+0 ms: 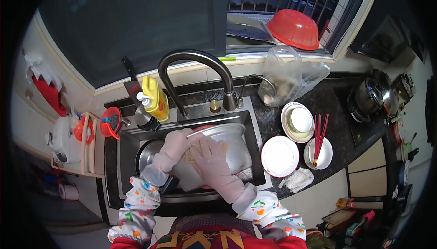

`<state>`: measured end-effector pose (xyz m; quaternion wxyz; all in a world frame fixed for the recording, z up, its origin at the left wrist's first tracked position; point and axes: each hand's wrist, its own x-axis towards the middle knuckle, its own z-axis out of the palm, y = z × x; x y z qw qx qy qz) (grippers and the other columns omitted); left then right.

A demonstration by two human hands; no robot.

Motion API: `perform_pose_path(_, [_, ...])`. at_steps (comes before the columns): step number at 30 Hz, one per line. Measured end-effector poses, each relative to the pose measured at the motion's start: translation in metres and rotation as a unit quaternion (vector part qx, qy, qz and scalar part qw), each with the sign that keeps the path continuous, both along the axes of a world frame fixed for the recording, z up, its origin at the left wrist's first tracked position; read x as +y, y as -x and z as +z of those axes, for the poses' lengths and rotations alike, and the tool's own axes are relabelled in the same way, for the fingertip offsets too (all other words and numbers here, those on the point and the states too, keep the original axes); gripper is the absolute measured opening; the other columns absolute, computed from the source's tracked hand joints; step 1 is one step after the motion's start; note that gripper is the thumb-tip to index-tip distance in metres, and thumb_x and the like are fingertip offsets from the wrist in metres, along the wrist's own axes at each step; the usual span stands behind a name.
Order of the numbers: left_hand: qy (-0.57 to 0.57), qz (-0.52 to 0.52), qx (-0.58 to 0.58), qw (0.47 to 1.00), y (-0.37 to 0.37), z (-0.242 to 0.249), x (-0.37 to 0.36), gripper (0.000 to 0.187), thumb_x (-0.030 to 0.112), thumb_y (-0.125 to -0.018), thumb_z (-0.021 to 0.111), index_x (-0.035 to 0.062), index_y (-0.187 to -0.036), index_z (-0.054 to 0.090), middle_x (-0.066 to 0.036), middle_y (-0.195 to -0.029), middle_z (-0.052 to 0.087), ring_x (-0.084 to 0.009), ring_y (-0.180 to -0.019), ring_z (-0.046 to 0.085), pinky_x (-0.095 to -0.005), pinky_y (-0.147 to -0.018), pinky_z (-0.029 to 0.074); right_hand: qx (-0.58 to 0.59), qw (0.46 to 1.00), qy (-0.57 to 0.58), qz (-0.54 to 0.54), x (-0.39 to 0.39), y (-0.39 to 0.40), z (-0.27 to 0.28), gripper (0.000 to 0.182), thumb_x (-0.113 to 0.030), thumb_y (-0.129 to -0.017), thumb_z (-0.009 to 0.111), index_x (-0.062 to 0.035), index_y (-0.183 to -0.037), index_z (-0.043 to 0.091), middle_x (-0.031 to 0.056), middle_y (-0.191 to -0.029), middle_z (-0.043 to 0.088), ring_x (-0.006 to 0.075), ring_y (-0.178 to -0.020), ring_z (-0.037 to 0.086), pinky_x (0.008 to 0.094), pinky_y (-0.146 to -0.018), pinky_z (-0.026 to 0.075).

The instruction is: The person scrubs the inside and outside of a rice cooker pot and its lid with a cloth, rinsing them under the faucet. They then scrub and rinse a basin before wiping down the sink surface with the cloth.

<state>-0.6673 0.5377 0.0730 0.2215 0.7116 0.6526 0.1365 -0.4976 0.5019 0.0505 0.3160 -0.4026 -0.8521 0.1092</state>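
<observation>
Gloved hands hold a tilted metal pot in a kitchen sink

A silvery metal pot point(234, 146) lies tipped inside the dark sink point(261, 158), below the curved faucet point(195, 53). The left hand point(175, 145), gloved, appears to grip its edge; the right hand point(211, 160), also gloved, is open, fingers spread against the metal. Whatever is under the palm is unclear. If the gloves are slick, the pot could slip and knock the sink wall. To the right, red chopsticks point(320, 139) lean across a white bowl point(324, 158); a nudge from the right elbow might roll them off.
</observation>
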Motion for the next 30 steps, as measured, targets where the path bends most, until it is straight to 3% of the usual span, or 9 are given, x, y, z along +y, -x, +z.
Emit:
perform_pose_path(5, [0.078, 0.106, -0.187, 0.974, 0.029, -0.03, -0.013, 0.027, 0.029, -0.09, 0.058, 0.0032, -0.085, 0.063, -0.011, -0.064, 0.057, -0.0179, -0.063, 0.055, -0.0323, -0.06, 0.044, -0.097, 0.973, 0.207, 0.024, 0.059, -0.018, 0.001, 0.042, -0.011, -0.073, 0.065, -0.0057, -0.114, 0.055, 0.0161, -0.12, 0.05, 0.0307, -0.112, 0.048, 0.0397, -0.097, 0.04])
perform_pose_path(8, [0.078, 0.157, -0.27, 0.947, 0.048, -0.051, -0.028, 0.027, 0.027, -0.091, 0.059, 0.0028, -0.081, 0.063, 0.001, -0.062, 0.049, -0.0076, -0.062, 0.042, -0.0261, -0.056, 0.038, 0.126, 0.989, 0.069, 0.029, 0.092, -0.061, -0.075, 0.037, -0.006, -0.081, 0.057, -0.0054, -0.117, 0.055, 0.0178, -0.119, 0.052, 0.0311, -0.112, 0.05, 0.0353, -0.097, 0.04])
perform_pose_path(10, [0.028, 0.217, -0.354, 0.909, 0.052, -0.062, -0.041, 0.027, 0.027, -0.092, 0.058, 0.0034, -0.078, 0.062, 0.008, -0.065, 0.044, -0.0039, -0.063, 0.037, -0.0221, -0.055, 0.033, 0.531, 0.71, 0.459, 0.065, 0.089, -0.078, -0.085, 0.033, -0.006, -0.084, 0.053, -0.005, -0.116, 0.057, 0.0172, -0.117, 0.057, 0.0334, -0.113, 0.051, 0.0355, -0.099, 0.04])
perform_pose_path(14, [-0.005, 0.244, -0.353, 0.903, 0.06, -0.085, -0.054, 0.028, 0.027, -0.093, 0.057, 0.0043, -0.076, 0.061, 0.008, -0.066, 0.044, -0.0038, -0.063, 0.035, -0.022, -0.055, 0.031, 0.398, 0.823, 0.406, -0.012, 0.073, -0.072, -0.046, 0.033, -0.005, -0.085, 0.053, -0.0062, -0.117, 0.057, 0.0149, -0.123, 0.056, 0.0334, -0.116, 0.05, 0.0334, -0.099, 0.039])
perform_pose_path(16, [-0.036, 0.235, -0.375, 0.896, 0.065, -0.101, -0.049, 0.029, 0.027, -0.093, 0.056, 0.0043, -0.075, 0.06, 0.008, -0.065, 0.043, -0.0039, -0.063, 0.035, -0.0222, -0.055, 0.031, 0.156, 0.957, 0.235, 0.067, 0.069, -0.058, -0.027, 0.033, -0.011, -0.085, 0.055, -0.0062, -0.118, 0.057, 0.0108, -0.127, 0.052, 0.0307, -0.118, 0.047, 0.0359, -0.101, 0.036])
perform_pose_path(18, [-0.019, 0.24, -0.357, 0.902, 0.064, -0.091, -0.047, 0.029, 0.027, -0.093, 0.056, 0.0041, -0.076, 0.06, 0.008, -0.066, 0.044, -0.004, -0.064, 0.035, -0.0218, -0.056, 0.032, -0.145, 0.976, 0.156, -0.042, 0.04, -0.015, 0.015, 0.031, -0.018, -0.083, 0.058, -0.0088, -0.112, 0.06, 0.0094, -0.125, 0.054, 0.0289, -0.116, 0.049, 0.0408, -0.099, 0.037])
perform_pose_path(24, [0.012, 0.245, -0.39, 0.887, 0.061, -0.083, -0.05, 0.03, 0.027, -0.095, 0.054, 0.0018, -0.081, 0.062, 0.007, -0.073, 0.053, -0.0034, -0.069, 0.042, -0.0213, -0.063, 0.039, -0.045, 0.997, -0.052, 0.037, -0.004, 0.037, 0.009, 0.027, -0.019, -0.074, 0.062, -0.0134, -0.101, 0.064, 0.0113, -0.108, 0.062, 0.031, -0.105, 0.057, 0.0441, -0.088, 0.043])
perform_pose_path(26, [0.003, 0.246, -0.383, 0.89, 0.065, -0.088, -0.054, 0.03, 0.027, -0.095, 0.053, 0.0007, -0.085, 0.063, 0.007, -0.074, 0.056, -0.0038, -0.069, 0.044, -0.0235, -0.063, 0.041, -0.22, 0.961, 0.166, 0.02, 0.032, 0.025, 0.022, 0.024, -0.02, -0.083, 0.054, -0.0139, -0.104, 0.063, 0.0096, -0.115, 0.059, 0.0337, -0.108, 0.055, 0.0479, -0.09, 0.043])
perform_pose_path(30, [-0.031, 0.25, -0.419, 0.872, 0.068, -0.096, -0.057, 0.031, 0.028, -0.095, 0.053, -0.0008, -0.089, 0.064, 0.006, -0.08, 0.059, -0.0049, -0.073, 0.048, -0.0245, -0.066, 0.043, 0.046, 0.978, 0.203, 0.0, 0.099, -0.016, -0.028, 0.027, -0.021, -0.086, 0.051, -0.0127, -0.11, 0.06, 0.0119, -0.116, 0.058, 0.035, -0.11, 0.055, 0.05, -0.092, 0.042])
